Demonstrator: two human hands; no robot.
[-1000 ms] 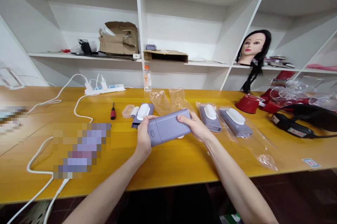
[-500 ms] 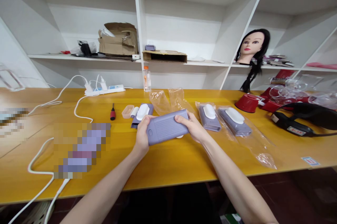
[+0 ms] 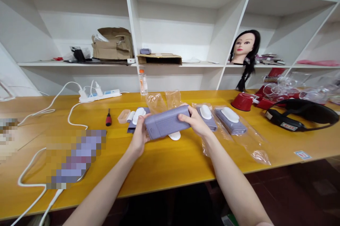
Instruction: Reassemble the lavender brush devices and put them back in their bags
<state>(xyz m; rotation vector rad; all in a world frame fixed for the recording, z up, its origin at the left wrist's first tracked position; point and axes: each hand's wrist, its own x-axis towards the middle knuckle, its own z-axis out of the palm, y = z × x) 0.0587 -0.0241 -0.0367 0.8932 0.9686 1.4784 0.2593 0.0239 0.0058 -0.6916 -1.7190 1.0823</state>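
Above the table, both hands hold a purple plastic case with a ribbed face and an oval outline near its left end. My left hand grips the left end, and my right hand is closed round the right end, thumb on the ribbed face. Partly hidden under the case lies a white oval piece. Behind my left hand is a similar purple case topped by a white oval part. Right of my right hand, two more purple cases with white oval parts lie in clear bags.
A red screwdriver, a small peach box and a bottle stand or lie behind. White cables run from a power strip. At right are a black headset and red parts.
The view has shifted, so the surroundings sit further left. The case has tilted slightly in my hands, and more of the white oval piece beneath shows.
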